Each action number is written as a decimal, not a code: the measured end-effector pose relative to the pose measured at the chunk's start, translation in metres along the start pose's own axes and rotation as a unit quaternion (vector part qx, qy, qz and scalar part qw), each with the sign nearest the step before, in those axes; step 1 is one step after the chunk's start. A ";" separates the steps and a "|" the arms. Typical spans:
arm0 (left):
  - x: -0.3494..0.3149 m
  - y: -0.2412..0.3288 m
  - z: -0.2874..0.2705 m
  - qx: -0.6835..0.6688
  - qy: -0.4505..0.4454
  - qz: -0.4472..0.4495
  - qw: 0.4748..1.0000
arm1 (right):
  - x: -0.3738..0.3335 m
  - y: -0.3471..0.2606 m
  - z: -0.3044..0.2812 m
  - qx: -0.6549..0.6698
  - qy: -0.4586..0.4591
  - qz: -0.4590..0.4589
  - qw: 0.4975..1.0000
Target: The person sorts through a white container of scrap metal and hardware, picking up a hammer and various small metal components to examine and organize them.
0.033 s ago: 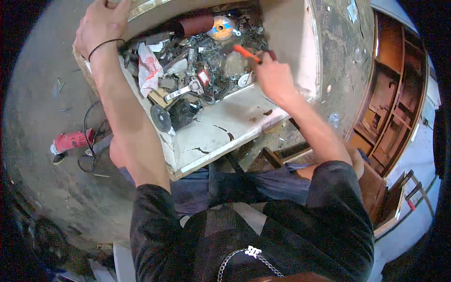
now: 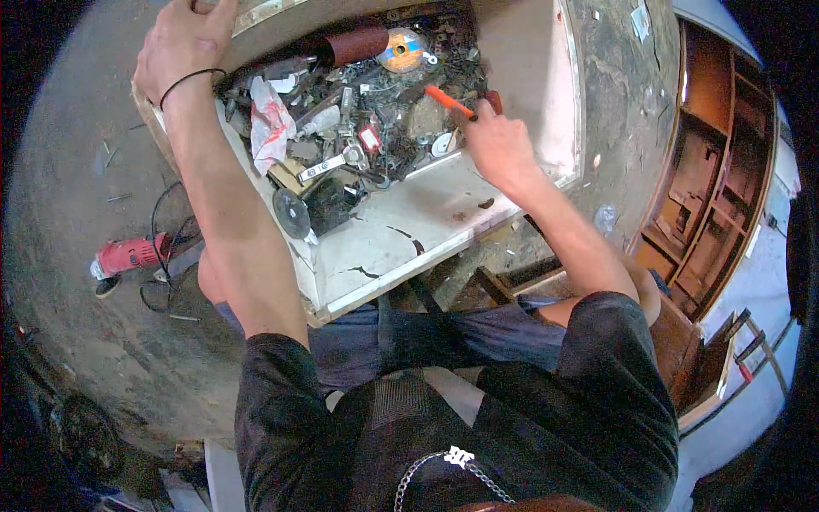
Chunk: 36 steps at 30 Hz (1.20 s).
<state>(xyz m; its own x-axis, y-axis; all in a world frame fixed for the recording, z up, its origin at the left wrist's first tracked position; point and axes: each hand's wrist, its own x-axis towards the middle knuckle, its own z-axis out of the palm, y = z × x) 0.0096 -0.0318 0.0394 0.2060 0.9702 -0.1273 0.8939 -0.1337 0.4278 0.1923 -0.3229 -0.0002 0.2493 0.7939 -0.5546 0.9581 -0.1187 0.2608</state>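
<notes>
My left hand (image 2: 183,51) grips the far left rim of a white-lined wooden drawer (image 2: 444,205), its fingers partly cut off by the picture's top edge. The drawer tilts toward me over my lap. In my right hand (image 2: 499,145) is a tool with an orange shaft (image 2: 448,101); its far end lies among a heap of dark metal bits and hardware (image 2: 401,128), too cluttered to make out. Around it are an orange-and-blue disc (image 2: 401,51), a roll of brown sandpaper (image 2: 357,45), a crumpled white-and-red bag (image 2: 271,124), a silver metal hinge (image 2: 333,162) and a dark cutting disc (image 2: 292,213).
A red angle grinder (image 2: 132,254) with a black cord lies on the concrete floor (image 2: 94,196) at the left. Brown wooden shelving (image 2: 695,171) stands at the right. Small scraps are scattered over the floor, and wooden bars show below the drawer.
The orange-shafted tool and my right hand have shifted very slightly and look sharper now. My left hand and the drawer stay where they were.
</notes>
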 end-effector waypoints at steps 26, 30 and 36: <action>0.049 -0.050 0.038 0.019 -0.049 0.025 0.998 | 0.021 0.028 -0.023 0.027 -0.050 0.046 0.997; 0.040 -0.045 0.032 0.034 -0.035 0.018 0.999 | -0.003 -0.002 -0.022 0.042 -0.148 -0.015 0.988; 0.031 -0.036 0.021 0.027 -0.065 -0.002 0.998 | -0.023 0.020 -0.036 0.119 -0.208 0.020 0.971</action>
<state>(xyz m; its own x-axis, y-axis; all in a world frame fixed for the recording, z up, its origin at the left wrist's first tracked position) -0.0081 -0.0006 0.0009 0.2496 0.9366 -0.2458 0.9140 -0.1441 0.3793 0.2007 -0.3226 0.0463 0.2742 0.4829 -0.8316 0.9397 -0.3183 0.1250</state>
